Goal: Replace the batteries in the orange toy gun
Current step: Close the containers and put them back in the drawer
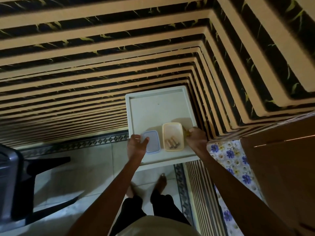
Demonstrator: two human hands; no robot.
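Left hand [137,145] curled round blue-lidded box [152,141]; right hand [196,139] fisted round yellow object [187,133]

A white table [153,114] stands against the striped wall [102,48]. A dark chair [18,184] sits left on the tiled floor [88,169], and a floral cloth [226,155] lies right.

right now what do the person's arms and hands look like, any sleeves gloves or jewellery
Both arms are bare as far up as the frame shows, with no sleeves. The left hand and right hand wear no gloves; no watch, bracelet or ring is visible, though the light is dim. The person wears black trousers and a pale top.
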